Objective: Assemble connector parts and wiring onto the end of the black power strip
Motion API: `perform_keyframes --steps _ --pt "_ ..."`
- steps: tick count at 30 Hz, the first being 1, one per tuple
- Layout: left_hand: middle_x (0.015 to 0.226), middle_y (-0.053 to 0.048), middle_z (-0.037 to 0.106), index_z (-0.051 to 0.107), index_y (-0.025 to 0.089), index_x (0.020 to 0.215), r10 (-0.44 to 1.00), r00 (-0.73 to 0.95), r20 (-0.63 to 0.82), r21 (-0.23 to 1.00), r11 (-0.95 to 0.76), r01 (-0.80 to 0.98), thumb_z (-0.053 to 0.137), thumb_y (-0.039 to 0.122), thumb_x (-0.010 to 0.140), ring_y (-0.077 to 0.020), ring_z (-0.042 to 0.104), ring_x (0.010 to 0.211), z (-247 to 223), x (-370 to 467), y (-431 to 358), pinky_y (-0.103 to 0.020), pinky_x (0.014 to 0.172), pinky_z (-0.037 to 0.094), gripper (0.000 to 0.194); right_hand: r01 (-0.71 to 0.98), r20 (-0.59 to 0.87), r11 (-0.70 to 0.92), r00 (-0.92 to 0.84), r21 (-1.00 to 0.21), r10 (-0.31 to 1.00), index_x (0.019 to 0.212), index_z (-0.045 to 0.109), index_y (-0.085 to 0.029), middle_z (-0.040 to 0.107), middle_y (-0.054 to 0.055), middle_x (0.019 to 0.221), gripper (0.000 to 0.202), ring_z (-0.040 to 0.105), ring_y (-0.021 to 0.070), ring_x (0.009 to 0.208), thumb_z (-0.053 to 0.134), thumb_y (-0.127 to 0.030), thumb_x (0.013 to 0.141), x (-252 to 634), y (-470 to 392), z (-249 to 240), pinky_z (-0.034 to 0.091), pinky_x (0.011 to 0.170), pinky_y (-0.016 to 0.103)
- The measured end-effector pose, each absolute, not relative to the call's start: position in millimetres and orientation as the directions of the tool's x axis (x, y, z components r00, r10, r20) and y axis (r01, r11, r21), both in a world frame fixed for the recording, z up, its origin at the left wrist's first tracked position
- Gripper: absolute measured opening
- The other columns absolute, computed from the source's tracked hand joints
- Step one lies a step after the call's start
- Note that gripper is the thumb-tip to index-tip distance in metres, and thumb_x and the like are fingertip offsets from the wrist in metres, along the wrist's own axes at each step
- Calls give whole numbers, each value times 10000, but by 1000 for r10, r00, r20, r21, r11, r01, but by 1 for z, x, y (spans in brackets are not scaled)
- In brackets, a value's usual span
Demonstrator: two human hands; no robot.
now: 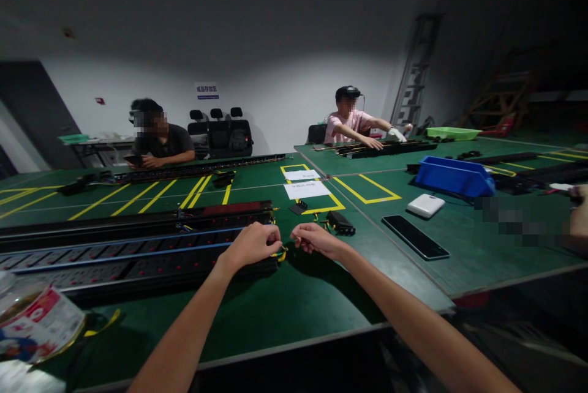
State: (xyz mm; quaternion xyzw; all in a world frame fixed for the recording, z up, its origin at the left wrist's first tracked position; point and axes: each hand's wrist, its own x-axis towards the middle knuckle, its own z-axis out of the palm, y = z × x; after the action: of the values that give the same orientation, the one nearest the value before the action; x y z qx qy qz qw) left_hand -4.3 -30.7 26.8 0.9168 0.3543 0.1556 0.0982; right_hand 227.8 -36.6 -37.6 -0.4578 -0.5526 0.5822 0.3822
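Observation:
My left hand (255, 243) rests at the right end of a long black power strip housing (160, 258), which has rows of sockets and red dots. Its thumb and fingers close on short yellow-green wires (281, 253) sticking out of that end. Just to the right, apart from the strip, my right hand (316, 239) hovers above the table with fingers curled and pinched together; whether anything is between them I cannot make out. A small black box-like part with wires (340, 223) lies behind the right hand.
The green table (321, 307) carries a phone (416, 237), a white case (425, 205), a blue bin (452, 177) and paper sheets (307, 190). A paper-labelled tub (43, 322) stands at the near left. Two people (351, 123) sit across the table; part of another person (579, 215) shows at right.

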Motion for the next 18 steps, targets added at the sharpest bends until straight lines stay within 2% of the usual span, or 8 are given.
perform_keyframes --steps 18 --pt "715 -12 688 712 222 859 672 717 182 231 -739 633 556 302 890 -148 609 641 26 -1 -32 -235 640 375 178 68 -104 -88 -288 -994 952 849 655 -173 628 -19 678 203 494 62 491 642 -372 809 228 -34 -40 316 441 180"
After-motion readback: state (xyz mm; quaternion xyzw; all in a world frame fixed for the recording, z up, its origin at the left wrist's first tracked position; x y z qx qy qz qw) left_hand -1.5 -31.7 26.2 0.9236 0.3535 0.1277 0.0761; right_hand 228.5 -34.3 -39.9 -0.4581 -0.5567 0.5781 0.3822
